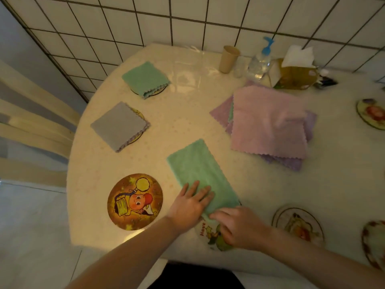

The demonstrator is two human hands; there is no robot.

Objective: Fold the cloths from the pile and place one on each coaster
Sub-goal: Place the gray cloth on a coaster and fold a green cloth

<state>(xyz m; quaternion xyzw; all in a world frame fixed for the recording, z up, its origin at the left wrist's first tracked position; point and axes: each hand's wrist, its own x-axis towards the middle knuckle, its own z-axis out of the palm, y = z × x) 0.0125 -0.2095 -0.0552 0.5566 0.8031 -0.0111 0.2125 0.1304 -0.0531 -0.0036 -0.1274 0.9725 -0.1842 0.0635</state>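
Near the desk's (187,126) front edge, the half-folded green cloth (200,172) is pinned flat by the open left hand (191,203), while its near end is pinched by the right hand (235,226) for the next fold.

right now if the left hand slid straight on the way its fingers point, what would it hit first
The left hand lies flat on the green cloth, fingers pointing up and right. Past the cloth's edge comes bare table, then probably the pile of cloths, topped by a pink one.

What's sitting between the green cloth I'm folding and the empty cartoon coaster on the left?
Nothing visible. The green cloth lies just right of the cartoon coaster, with bare table between them. Left hand presses the cloth; right hand works its near end.
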